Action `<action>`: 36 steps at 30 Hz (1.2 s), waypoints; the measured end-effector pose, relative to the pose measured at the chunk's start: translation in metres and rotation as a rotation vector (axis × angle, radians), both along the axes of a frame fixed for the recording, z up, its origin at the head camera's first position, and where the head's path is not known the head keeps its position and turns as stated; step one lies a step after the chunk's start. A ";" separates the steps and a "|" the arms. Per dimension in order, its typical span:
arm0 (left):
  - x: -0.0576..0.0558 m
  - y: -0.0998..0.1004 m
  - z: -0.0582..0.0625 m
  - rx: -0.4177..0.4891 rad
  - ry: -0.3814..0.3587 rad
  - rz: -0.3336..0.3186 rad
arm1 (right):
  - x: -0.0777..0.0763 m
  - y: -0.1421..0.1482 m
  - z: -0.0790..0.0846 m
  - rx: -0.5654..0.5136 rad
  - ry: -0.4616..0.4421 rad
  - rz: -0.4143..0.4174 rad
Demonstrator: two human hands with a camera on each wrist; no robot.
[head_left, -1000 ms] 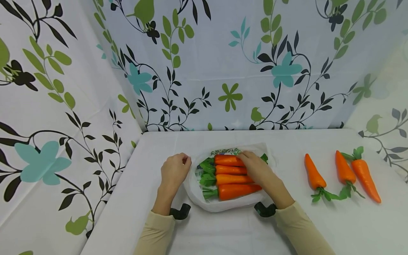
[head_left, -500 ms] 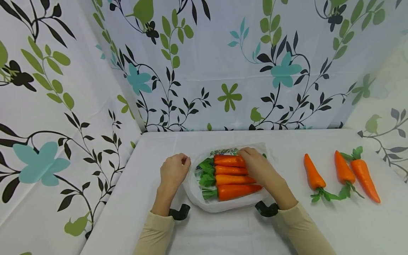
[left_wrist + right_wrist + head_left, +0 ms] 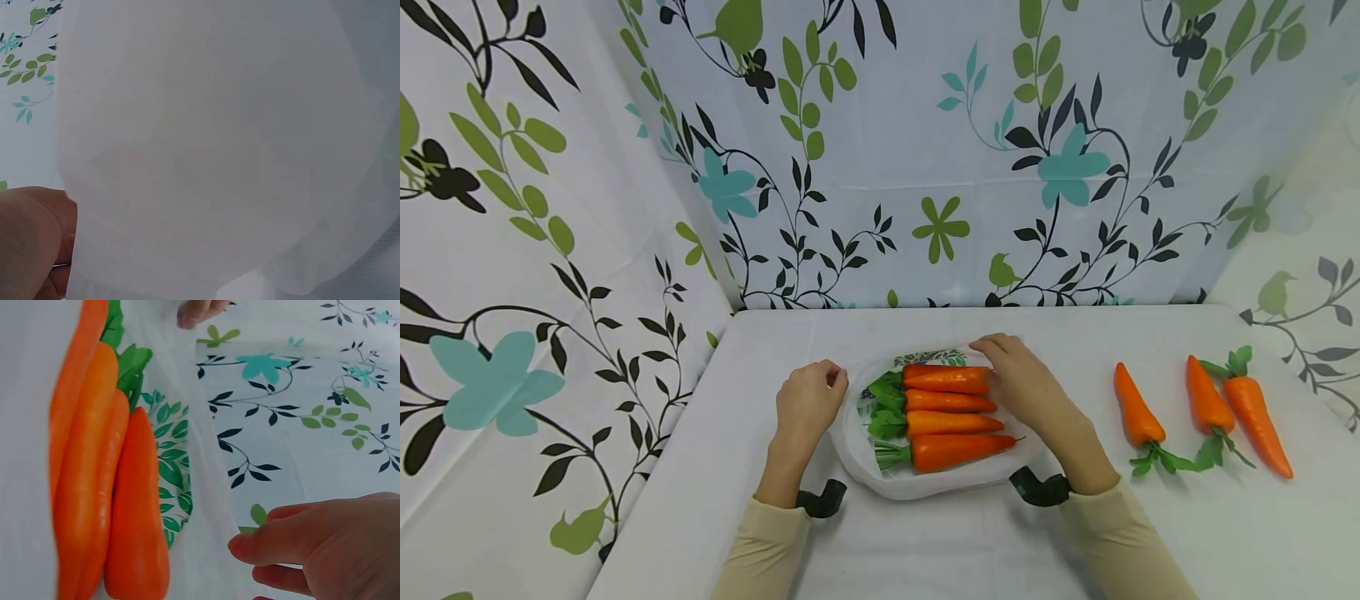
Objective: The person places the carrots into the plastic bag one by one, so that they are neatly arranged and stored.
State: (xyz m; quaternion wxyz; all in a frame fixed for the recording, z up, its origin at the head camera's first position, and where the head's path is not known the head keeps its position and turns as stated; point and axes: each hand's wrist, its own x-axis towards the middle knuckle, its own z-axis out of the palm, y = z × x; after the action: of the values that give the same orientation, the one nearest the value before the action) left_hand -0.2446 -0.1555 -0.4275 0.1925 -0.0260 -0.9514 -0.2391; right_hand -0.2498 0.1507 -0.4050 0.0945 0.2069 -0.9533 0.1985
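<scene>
Several orange toy-like carrots [image 3: 955,402] lie side by side inside a white, thin-walled bag [image 3: 910,490], over a green leaf print [image 3: 930,358]. Leafy tops [image 3: 887,407] point left. At the bag's left rim my left hand [image 3: 808,404] pinches the thin edge; the film [image 3: 206,137] covers most of the left wrist view, with part of that hand at lower left. My right hand [image 3: 1022,379] is at the bag's far right rim, its thumb tip right at the edge in the right wrist view, fingers loosely bent. It hides the right end of the top carrot.
Three more carrots with green tops lie on the white table to the right: a single carrot [image 3: 1138,407] and two close together, an inner carrot [image 3: 1210,396] and an outer carrot [image 3: 1258,425]. A leaf-patterned curtain [image 3: 880,167] hangs behind the table.
My right hand has moved right and slightly away from me, off the carrots to the bag's rim, uncovering their right ends. My left hand has stayed in place.
</scene>
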 end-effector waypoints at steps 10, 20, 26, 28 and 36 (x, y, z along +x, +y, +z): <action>0.000 0.000 0.000 0.000 -0.006 0.000 | 0.002 0.016 0.010 -0.015 0.089 -0.035; 0.000 0.000 0.000 0.004 -0.021 0.000 | 0.004 0.031 0.019 -0.057 0.101 -0.092; 0.000 0.000 -0.001 0.003 -0.026 -0.001 | 0.005 0.040 0.024 -0.077 0.119 -0.129; 0.000 0.000 -0.001 0.004 -0.023 -0.002 | 0.006 0.043 0.025 -0.084 0.134 -0.136; 0.001 0.001 0.000 0.008 -0.039 -0.005 | 0.005 0.054 0.024 -0.119 0.169 -0.159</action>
State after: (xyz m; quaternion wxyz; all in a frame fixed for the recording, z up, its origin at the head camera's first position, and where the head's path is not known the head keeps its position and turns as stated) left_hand -0.2436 -0.1541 -0.4278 0.1733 -0.0227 -0.9539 -0.2439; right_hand -0.2447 0.2050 -0.3815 0.2021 0.1407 -0.9419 0.2286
